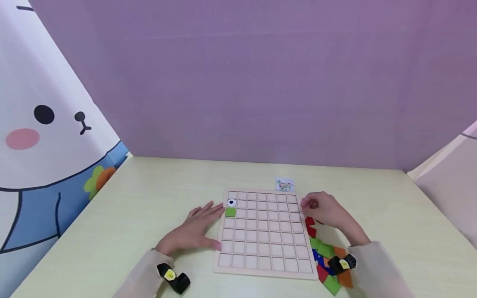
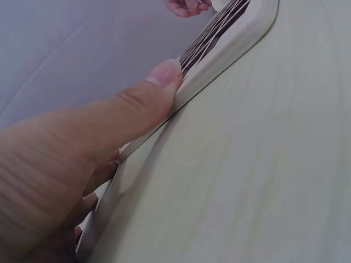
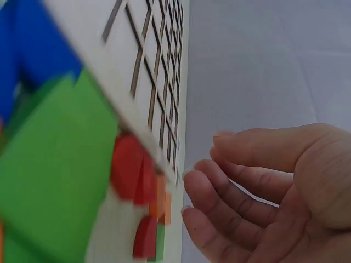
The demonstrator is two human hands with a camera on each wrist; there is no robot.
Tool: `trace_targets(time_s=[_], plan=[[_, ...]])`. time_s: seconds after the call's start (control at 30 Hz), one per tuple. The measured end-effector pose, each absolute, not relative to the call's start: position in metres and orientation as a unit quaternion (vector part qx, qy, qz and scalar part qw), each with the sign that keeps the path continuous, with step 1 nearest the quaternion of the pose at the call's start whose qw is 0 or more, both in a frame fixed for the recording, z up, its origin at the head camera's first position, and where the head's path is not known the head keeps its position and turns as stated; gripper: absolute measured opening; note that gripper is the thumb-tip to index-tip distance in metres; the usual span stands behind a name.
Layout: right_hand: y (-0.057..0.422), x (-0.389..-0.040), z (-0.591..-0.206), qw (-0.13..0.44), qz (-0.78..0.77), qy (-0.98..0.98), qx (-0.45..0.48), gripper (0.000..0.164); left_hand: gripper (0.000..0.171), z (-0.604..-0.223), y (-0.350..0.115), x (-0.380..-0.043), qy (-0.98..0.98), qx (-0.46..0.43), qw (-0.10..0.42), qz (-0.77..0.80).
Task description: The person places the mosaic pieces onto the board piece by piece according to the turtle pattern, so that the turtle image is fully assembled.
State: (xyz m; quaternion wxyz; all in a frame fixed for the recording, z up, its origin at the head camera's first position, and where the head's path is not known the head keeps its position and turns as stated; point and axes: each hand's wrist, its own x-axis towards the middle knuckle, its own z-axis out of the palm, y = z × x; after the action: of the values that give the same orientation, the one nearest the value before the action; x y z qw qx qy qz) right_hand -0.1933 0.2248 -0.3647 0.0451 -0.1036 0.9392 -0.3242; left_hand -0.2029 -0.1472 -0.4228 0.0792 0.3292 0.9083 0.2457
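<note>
A pale wooden grid board (image 1: 268, 275) lies flat on the table. Its left column holds a round eye piece (image 1: 231, 203) and, just below, a green square tile (image 1: 230, 212). My left hand (image 1: 193, 229) spreads along the board's left edge; in the left wrist view its thumb (image 2: 148, 96) rests against the rim. Beside the far right edge is my right hand (image 1: 328, 211), fingers loosely bent and thumb close to the index finger. No piece shows between those fingers (image 3: 205, 189) in the right wrist view.
Loose pieces lie in a heap along the board's right side: red (image 1: 310, 227), green (image 1: 332, 284), blue and orange (image 1: 345, 279), partly under the right wrist. A small printed card (image 1: 285, 185) lies behind the board. A purple cloth (image 1: 261, 91) backs the table.
</note>
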Motion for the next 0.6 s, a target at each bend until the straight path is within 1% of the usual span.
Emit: trace_targets(time_s=[0.2,0.43,0.6], plan=[[0.243,-0.189,-0.371,0.056,-0.306,0.947,-0.080,0.010,0.103,-0.423,-0.147,-0.203,0.907,0.329,0.084,0.248],[0.255,-0.189,-0.372,0.051,-0.292,0.953,-0.061,0.014,0.103,-0.421,-0.146,-0.202,0.908,0.327,0.083,0.249],[0.258,-0.189,-0.372,0.067,-0.294,0.952,-0.046,0.016,0.103,-0.419,-0.146,-0.202,0.908,0.326,0.084,0.251]])
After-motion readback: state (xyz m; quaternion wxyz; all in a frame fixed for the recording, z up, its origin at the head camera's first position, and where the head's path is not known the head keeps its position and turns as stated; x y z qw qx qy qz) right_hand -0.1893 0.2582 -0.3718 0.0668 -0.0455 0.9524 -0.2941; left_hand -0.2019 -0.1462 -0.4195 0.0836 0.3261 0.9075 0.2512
